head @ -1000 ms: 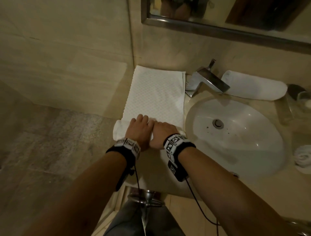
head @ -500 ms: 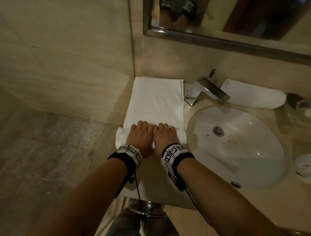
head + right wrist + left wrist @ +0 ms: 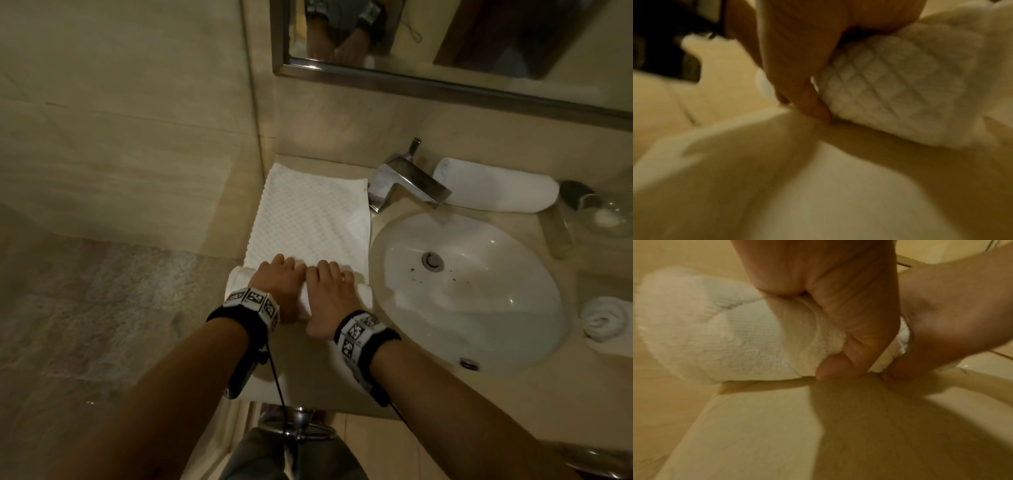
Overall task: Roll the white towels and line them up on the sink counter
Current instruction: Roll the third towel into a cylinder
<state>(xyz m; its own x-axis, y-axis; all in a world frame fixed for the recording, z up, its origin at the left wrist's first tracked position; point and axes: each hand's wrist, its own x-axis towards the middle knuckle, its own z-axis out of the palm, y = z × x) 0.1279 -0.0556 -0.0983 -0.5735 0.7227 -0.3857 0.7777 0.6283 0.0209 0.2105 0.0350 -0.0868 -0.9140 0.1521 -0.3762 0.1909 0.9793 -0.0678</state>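
We clamp our left grip [image 3: 279, 291] and right grip [image 3: 329, 298] side by side on the half-rolled white towel [image 3: 308, 219], lying on the desk [image 3: 318, 370] left of the sink [image 3: 472, 284].

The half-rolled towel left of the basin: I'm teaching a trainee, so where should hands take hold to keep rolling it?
Probably the rolled part, from its near side: left hand and right hand lie over it, thumbs behind, flat part beyond.
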